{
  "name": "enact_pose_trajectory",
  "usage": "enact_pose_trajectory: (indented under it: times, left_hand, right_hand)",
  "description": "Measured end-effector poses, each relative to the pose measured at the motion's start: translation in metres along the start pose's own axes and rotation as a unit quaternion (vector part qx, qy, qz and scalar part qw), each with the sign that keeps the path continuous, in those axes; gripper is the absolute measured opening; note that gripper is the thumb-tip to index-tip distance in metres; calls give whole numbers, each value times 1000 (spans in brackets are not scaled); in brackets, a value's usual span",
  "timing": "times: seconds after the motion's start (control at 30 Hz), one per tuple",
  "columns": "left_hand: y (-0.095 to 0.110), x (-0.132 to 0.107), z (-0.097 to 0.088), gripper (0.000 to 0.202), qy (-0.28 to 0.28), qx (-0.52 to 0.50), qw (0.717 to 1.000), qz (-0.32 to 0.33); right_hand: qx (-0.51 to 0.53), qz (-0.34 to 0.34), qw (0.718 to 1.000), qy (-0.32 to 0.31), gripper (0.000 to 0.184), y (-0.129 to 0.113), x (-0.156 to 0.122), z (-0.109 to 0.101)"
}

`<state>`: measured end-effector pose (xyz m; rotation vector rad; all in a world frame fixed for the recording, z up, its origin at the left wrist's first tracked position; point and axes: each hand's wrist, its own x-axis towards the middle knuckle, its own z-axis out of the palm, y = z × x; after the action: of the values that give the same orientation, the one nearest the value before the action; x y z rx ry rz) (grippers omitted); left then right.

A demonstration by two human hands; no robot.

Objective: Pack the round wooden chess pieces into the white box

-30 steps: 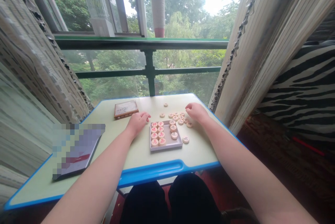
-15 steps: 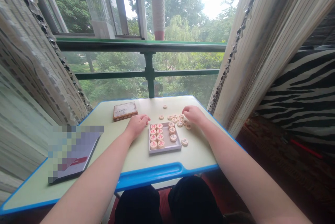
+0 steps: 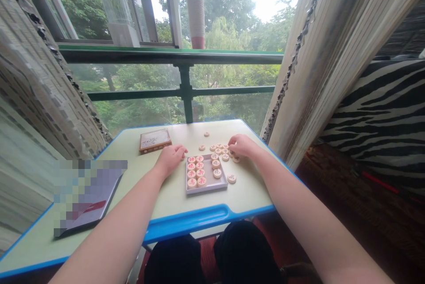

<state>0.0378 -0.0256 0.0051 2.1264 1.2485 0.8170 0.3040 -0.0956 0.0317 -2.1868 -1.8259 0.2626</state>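
Observation:
My left hand rests on the table left of a shallow light box, its fingers closed around a wooden xiangqi piece, partly hidden. Inside the box, red-marked xiangqi pieces stand in two stacked columns on the left, with dark-marked pieces along the right side. My right hand is at the right end of a loose group of xiangqi pieces, fingers curled and pinched at one of them; the fingertips are partly hidden. One dark-marked piece lies just right of the box.
Two single pieces, one farther back and one nearer, lie apart beyond the box. A brown-edged case sits at the back left. A dark flat device, partly blurred, lies on the left. The table has a blue rim and tray.
The view has shifted slightly, so everything sits a little farther left. My right hand has lowered slightly toward the loose pieces. My left hand stays by the same piece.

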Motion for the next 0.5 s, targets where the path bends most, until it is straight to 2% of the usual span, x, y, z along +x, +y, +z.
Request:
enact_pose_trajectory:
  times: [0.13, 0.33, 0.5]
  left_hand:
    - [0, 0, 0, 33, -1, 4, 1000, -1]
    - [2, -1, 0, 33, -2, -3, 1000, 4]
    - [1, -1, -1, 33, -2, 8, 1000, 2]
  right_hand:
    - [6, 15, 999, -34, 23, 0, -5, -8]
    - [43, -2, 993, -112, 24, -6, -17, -20]
    - [66, 6, 990, -122, 22, -8, -20, -22]
